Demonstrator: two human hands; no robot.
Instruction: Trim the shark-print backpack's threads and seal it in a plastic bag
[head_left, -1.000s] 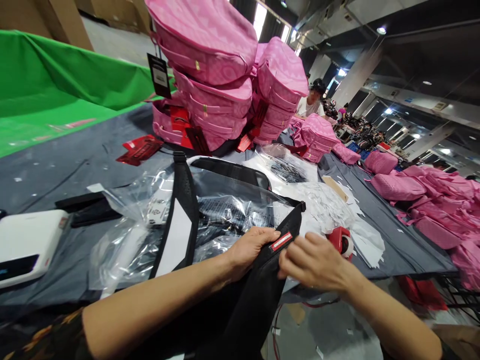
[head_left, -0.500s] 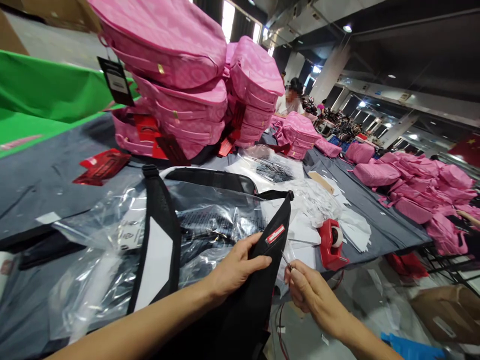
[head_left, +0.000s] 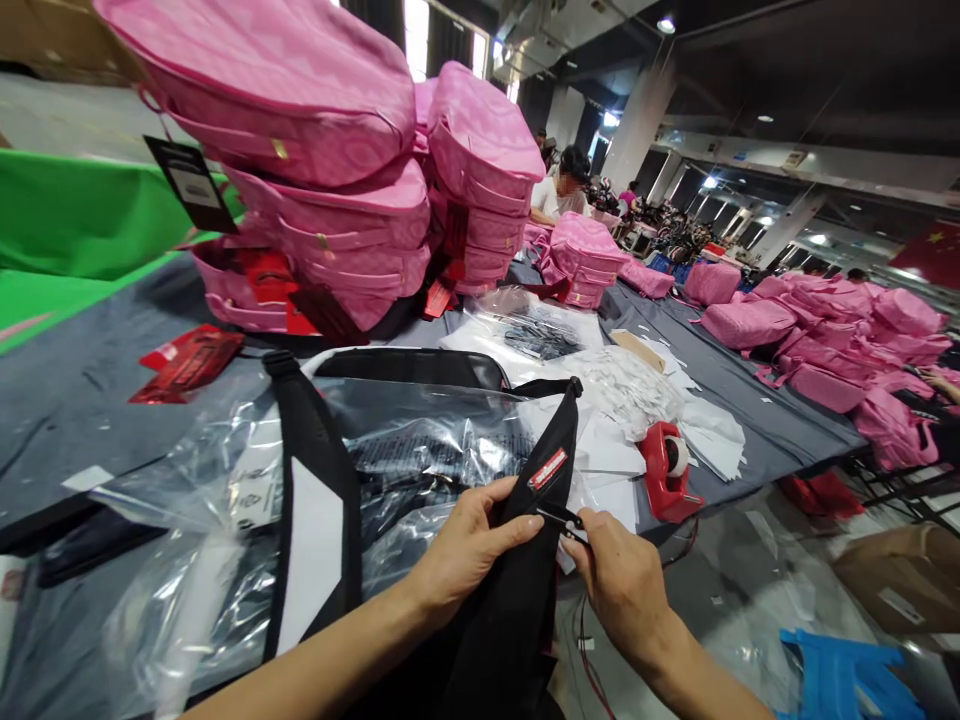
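Left hand (head_left: pixel 465 550) is gripping the black strap (head_left: pixel 536 520) of a bag lying over clear plastic bags (head_left: pixel 420 440) at the table (head_left: pixel 75 400) edge. Right hand (head_left: pixel 619 580) is pinching a small black tool (head_left: pixel 559 517) against the strap just below its red label (head_left: pixel 548 469). Work on the strap appears in progress, not finished. 2 straps are showing; the other strap (head_left: pixel 311 500) is lying untouched.

Pink backpacks (head_left: pixel 315 170); black strap (head_left: pixel 536 500), red-white label (head_left: pixel 548 469); red tape dispenser (head_left: pixel 664 478).
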